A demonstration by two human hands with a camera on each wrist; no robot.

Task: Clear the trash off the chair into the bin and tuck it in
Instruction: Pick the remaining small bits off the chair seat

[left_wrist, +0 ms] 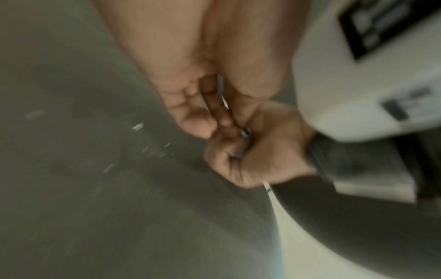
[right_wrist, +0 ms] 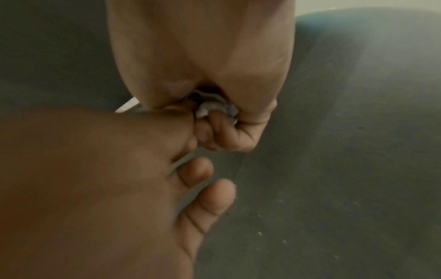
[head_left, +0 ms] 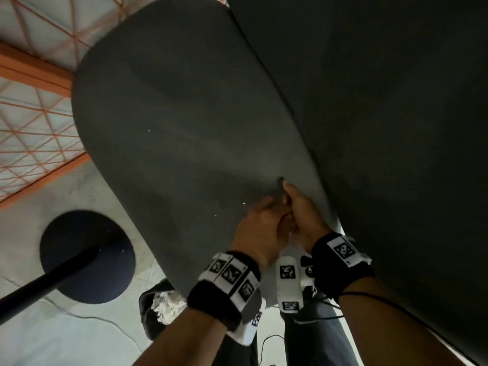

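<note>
A: What is seen, taken from the left?

B: A bin (head_left: 155,310) lined in black, crumpled trash already inside, is found on the floor below the chair seat (head_left: 184,122). A few pale crumbs (head_left: 243,203) are left on the fabric.

A: And the hands?

B: The left hand (head_left: 260,228) is cupped, fingers loosely bent, nothing clearly gripped. The right hand (head_left: 303,215) is curled round a small crumpled scrap (right_wrist: 214,107).

A: How is it likely to handle?

B: Light, soft and crushable, it is judged; a fingertip pinch should suffice. The crumbs may be better swept into the cupped palm.
</note>
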